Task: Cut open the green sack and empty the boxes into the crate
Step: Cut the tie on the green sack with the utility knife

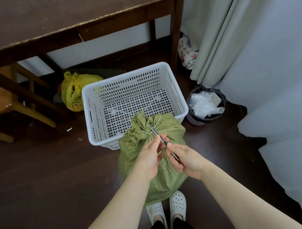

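- Dark wooden floor (42, 180) runs under a scuffed brown table (63, 15) and pale curtain (231, 32).
- White plastic crate (133, 79), perforated with slots and round holes, stands with nothing in it.
- Green woven sack (168, 131), tied shut with a frayed neck, leans against the crate's near wall.
- Bin (206, 105) holds crumpled plastic.
- Yellow bag (74, 90) bears unreadable print.
- Right hand (187, 158) grips scissors (165, 144), blades at the knot.
- Left hand (150, 155) pinches them midway.

dark floor (42, 180); crate (160, 71), green sack (164, 183), bin (193, 119)
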